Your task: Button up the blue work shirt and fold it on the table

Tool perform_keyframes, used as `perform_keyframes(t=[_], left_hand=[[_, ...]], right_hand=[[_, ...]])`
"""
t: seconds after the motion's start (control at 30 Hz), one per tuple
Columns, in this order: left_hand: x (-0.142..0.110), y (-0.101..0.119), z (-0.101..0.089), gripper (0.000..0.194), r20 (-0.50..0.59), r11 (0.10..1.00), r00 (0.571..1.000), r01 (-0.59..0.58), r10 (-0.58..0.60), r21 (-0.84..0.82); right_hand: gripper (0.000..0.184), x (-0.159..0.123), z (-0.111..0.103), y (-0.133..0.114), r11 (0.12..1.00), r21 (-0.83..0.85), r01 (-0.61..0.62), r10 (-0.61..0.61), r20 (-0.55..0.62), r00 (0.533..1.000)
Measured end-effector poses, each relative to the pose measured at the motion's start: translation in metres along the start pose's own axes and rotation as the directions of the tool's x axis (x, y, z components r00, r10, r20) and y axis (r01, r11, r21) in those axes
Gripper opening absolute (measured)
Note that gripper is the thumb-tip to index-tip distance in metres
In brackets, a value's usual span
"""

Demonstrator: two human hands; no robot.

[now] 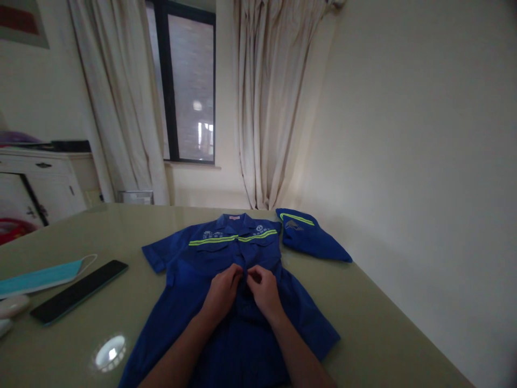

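Note:
A blue short-sleeved work shirt (189,302) lies front up on the table, its collar at the far end. Yellow-green reflective stripes and pale printed logos cross its chest. My left hand (224,285) pinches the shirt's front edge just below the chest pockets. Close beside it, my right hand (263,288) pinches the same front opening from the other side, thumb and forefinger together. Any button between the fingertips is too small to make out. The lower end of the shirt runs under my forearms.
A folded blue garment (313,237) with a similar stripe lies at the right, near the wall. On the left of the greenish table (133,221) are a black phone (78,293), a light blue face mask (44,277) and small white objects (14,306). A white cabinet (60,183) stands beyond.

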State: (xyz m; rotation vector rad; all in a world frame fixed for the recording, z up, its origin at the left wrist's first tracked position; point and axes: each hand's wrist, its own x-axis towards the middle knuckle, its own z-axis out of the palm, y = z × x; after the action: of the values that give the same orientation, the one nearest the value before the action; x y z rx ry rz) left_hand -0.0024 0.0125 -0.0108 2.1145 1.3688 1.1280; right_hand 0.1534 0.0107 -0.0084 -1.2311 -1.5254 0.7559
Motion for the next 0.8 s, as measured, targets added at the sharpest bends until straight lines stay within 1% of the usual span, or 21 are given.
perform_keyframes(t=[0.07, 0.1, 0.23, 0.33, 0.4, 0.47, 0.53, 0.6, 0.67, 0.73, 0.8], left_hand=[[0.000, -0.001, 0.001, 0.016, 0.009, 1.000, 1.000, 0.010, -0.009, -0.017], [0.000, -0.001, 0.002, 0.016, 0.009, 0.999, 1.000, 0.017, -0.016, -0.028], [-0.001, 0.000, 0.003, 0.021, 0.001, 0.995, 0.999, 0.050, -0.050, -0.083], [0.001, -0.001, 0.004, 0.022, 0.009, 0.981, 0.995, 0.104, -0.104, -0.163], [0.004, -0.005, 0.004, 0.023, 0.019, 0.965, 0.992, 0.126, -0.125, -0.231], [0.008, -0.010, 0.002, 0.022, 0.025, 0.947, 0.991, 0.133, -0.131, -0.294], [0.011, -0.013, 0.000, 0.022, 0.040, 0.929, 0.991, 0.137, -0.131, -0.344], [0.012, -0.013, -0.004, 0.020, 0.067, 0.926, 0.990, 0.139, -0.123, -0.351], [0.011, -0.009, -0.008, 0.020, 0.100, 0.956, 0.991, 0.117, -0.093, -0.269], [0.007, -0.003, -0.010, 0.024, 0.133, 0.992, 0.990, 0.061, -0.046, -0.106], [0.004, 0.003, -0.012, 0.027, 0.172, 0.998, 0.985, -0.023, 0.012, 0.062]], right_hand=[[0.015, -0.002, -0.001, -0.002, 0.981, -0.159, 0.110, -0.117, -0.033, 0.993], [0.017, -0.003, -0.001, -0.003, 0.967, -0.219, 0.132, -0.144, -0.039, 0.989], [0.017, -0.006, 0.000, -0.008, 0.925, -0.357, 0.132, -0.150, -0.025, 0.988], [0.017, -0.007, -0.001, -0.010, 0.903, -0.407, 0.140, -0.157, -0.009, 0.988], [0.015, -0.006, -0.002, -0.011, 0.919, -0.371, 0.136, -0.152, -0.015, 0.988], [0.011, -0.004, -0.003, -0.010, 0.952, -0.281, 0.117, -0.130, -0.029, 0.991], [0.008, -0.002, -0.004, -0.009, 0.982, -0.178, 0.064, -0.074, -0.052, 0.996], [0.007, 0.001, -0.003, -0.006, 0.995, -0.100, -0.016, 0.009, -0.069, 0.998], [0.008, 0.004, -0.003, -0.002, 0.996, -0.043, -0.080, 0.077, -0.063, 0.995], [0.009, 0.007, -0.003, 0.002, 0.993, 0.023, -0.120, 0.121, -0.034, 0.992], [0.010, 0.010, -0.004, 0.005, 0.975, 0.100, -0.198, 0.197, 0.025, 0.980]])
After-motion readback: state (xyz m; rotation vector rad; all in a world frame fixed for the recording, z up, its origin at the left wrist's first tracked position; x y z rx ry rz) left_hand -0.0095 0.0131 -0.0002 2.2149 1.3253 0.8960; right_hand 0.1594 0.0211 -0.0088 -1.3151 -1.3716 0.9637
